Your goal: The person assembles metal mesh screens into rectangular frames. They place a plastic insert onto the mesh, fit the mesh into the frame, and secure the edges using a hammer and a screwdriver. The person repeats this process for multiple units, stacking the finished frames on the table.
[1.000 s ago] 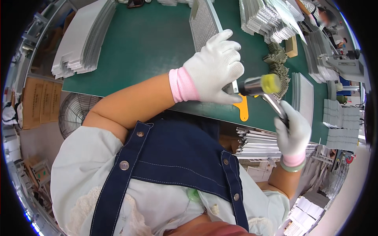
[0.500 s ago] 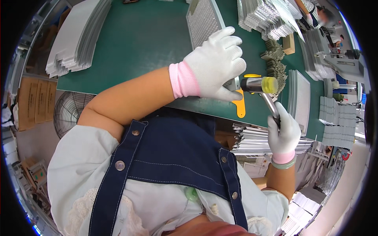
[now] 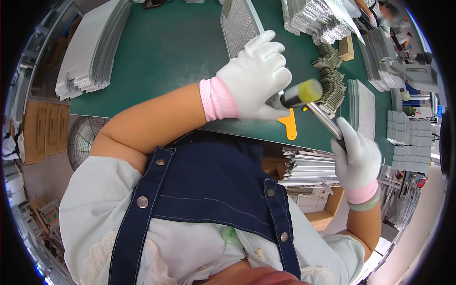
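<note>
My left hand (image 3: 254, 78), in a white glove with a pink cuff, is closed over the near end of a metal-framed mesh panel (image 3: 241, 31). The panel stands tilted on the green table, its lower part hidden behind the glove. In my right hand (image 3: 357, 159), also gloved, is the metal handle of a mallet (image 3: 297, 95). The mallet's black and yellow head is close beside my left thumb, at the panel's near corner; contact cannot be made out. A yellow flat tool (image 3: 289, 126) lies just below that thumb at the table edge.
On the green table (image 3: 161, 52), stacked pale sheets (image 3: 90, 45) stand at the left and silver mesh sheets (image 3: 316, 21) at the far right. Small metal corner pieces (image 3: 331, 83) lie heaped near a wooden block (image 3: 346, 48). Framed panels (image 3: 365, 109) lean rightward. Another person (image 3: 373, 19) is beyond.
My right hand has moved right and slightly down, and the mallet head has shifted a little left and up. My left hand and the panel have shifted slightly left.
</note>
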Demonstrator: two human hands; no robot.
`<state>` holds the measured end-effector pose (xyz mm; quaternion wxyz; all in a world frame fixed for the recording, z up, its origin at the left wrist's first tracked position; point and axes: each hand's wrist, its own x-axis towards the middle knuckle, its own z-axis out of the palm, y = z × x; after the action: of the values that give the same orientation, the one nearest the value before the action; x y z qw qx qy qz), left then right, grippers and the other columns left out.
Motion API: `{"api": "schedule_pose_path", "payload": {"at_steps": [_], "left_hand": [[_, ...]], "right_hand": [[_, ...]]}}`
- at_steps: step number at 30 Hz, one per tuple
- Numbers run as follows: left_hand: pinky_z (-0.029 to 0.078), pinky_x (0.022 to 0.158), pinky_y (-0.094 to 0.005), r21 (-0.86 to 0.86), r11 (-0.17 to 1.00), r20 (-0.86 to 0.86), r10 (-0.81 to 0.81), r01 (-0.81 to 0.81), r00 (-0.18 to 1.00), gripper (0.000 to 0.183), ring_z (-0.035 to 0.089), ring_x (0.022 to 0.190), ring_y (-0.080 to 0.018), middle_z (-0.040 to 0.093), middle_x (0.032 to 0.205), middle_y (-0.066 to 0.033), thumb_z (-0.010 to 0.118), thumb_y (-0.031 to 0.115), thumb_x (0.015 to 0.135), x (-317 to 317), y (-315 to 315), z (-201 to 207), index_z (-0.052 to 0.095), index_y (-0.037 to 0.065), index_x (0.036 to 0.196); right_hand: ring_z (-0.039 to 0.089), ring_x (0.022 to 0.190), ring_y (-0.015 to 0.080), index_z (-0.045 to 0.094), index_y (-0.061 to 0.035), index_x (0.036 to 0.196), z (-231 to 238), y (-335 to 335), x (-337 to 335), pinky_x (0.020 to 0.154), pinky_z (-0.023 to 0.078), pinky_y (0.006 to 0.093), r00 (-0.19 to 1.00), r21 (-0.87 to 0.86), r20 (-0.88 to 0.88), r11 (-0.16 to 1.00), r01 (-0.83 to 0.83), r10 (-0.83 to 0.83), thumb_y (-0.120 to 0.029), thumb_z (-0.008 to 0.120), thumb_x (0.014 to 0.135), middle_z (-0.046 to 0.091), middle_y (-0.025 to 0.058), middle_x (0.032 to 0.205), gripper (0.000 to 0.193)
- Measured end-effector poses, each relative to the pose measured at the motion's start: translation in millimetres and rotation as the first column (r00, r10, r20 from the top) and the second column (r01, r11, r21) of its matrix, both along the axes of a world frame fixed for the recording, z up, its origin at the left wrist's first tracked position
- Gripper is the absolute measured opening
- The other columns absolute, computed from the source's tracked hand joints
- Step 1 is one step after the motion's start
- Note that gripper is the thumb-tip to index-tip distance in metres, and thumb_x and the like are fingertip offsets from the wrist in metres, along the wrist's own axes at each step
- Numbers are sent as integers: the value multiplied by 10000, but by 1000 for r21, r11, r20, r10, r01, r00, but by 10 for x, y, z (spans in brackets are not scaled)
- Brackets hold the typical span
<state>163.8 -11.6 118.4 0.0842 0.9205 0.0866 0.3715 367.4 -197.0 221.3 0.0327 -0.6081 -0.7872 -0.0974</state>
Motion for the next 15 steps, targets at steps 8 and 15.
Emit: {"api": "schedule_pose_path", "payload": {"at_steps": [8,15], "left_hand": [[349,1068,-590,-9,1000,-75,6,-7,997,467,547,1047,-390,564,836,-146,798,396,615,-38,4,31,593,11,782],[331,1080,-604,47,999,51,14,-17,999,499,530,1104,-405,571,873,-150,800,412,622,-36,-20,-44,584,8,819]], "right_hand": [[614,614,217,626,-21,1224,-219,38,142,609,487,282,992,-12,-125,1000,-1,-1,-96,677,840,641,117,773,394],[690,915,253,616,-35,1257,-1862,620,463,826,513,327,545,-376,-678,869,320,-494,-237,657,906,704,167,1002,407]]}}
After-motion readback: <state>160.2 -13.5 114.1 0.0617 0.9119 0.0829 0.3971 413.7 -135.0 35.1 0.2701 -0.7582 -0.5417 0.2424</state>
